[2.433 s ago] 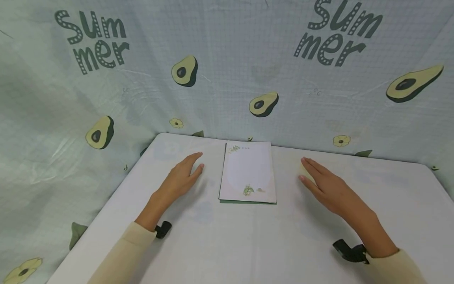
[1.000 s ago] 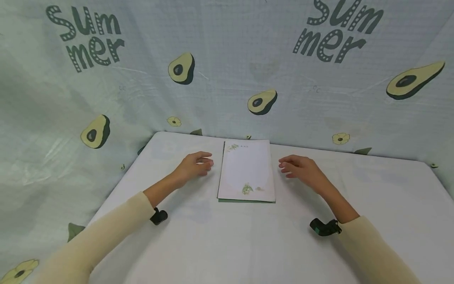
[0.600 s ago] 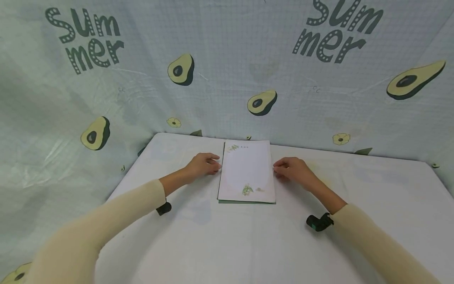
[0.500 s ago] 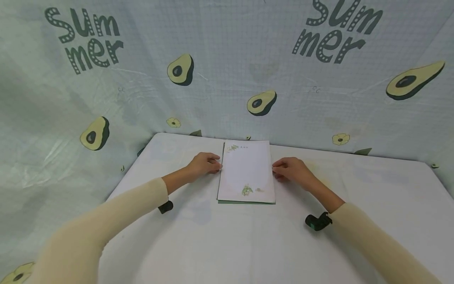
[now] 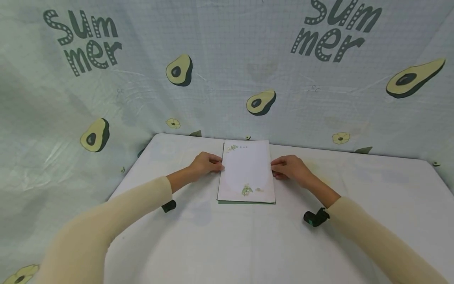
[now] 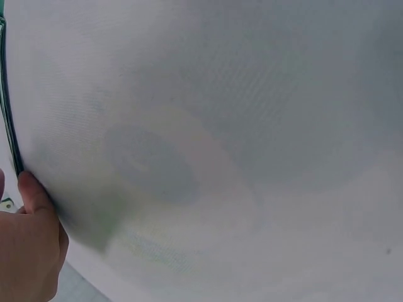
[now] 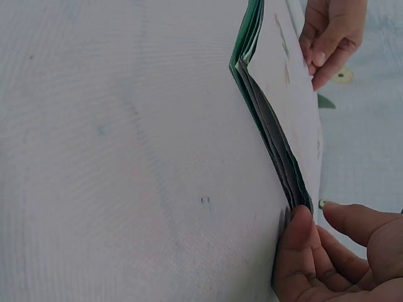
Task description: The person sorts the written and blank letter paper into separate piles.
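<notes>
A stack of printed paper sheets lies near the far table edge. Its top sheet is white with pale pink borders and small green plant prints, and a green layer shows underneath. At its left edge my left hand pinches the border between thumb and fingers. On the opposite side my right hand holds the right edge, fingers curled at the rim. The right wrist view shows the stack's layered side with slight gaps between sheets, and fingertips at its edge. The left wrist view catches only a sliver of the stack.
A white cloth covers the table. Behind it hangs a pale curtain printed with avocados, flowers and "summer" lettering. Black wrist cameras sit under both forearms, the left one partly behind the sleeve and the right one in plain sight.
Both hands have come inward from either side, their fingers drawing together, and now meet the stack's left and right edges. The stack lies where it was.
</notes>
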`<move>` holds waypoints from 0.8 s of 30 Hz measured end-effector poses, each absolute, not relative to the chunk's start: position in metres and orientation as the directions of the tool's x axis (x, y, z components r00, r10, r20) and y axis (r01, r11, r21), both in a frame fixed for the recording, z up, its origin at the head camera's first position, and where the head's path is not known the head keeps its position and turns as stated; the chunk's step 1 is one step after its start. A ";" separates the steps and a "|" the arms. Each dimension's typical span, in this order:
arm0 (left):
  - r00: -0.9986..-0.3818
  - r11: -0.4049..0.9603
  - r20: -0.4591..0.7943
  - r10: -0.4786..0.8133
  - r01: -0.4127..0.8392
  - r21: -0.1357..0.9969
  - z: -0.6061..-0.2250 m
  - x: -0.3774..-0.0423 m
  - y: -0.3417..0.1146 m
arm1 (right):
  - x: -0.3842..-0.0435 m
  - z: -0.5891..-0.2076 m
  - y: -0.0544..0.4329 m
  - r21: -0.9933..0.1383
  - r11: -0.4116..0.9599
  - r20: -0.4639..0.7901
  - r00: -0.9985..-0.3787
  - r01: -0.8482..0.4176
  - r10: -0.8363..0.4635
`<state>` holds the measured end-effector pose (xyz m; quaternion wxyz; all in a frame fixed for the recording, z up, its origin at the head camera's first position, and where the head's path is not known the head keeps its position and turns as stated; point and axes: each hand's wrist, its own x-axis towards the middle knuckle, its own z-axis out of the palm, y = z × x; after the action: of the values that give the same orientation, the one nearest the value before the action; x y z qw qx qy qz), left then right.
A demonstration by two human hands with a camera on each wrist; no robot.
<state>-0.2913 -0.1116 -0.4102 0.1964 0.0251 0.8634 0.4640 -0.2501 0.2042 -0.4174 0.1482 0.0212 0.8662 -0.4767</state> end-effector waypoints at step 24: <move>-0.987 0.466 -0.098 0.130 -0.027 0.885 -0.421 -0.286 -0.105 | -0.253 -0.421 0.195 -0.816 0.571 -0.148 -0.987 0.089 -0.056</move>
<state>-0.2862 -0.1051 -0.4214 0.0759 0.0303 0.8527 0.5160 -0.2530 0.1946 -0.4207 0.0787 0.0094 0.8827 -0.4631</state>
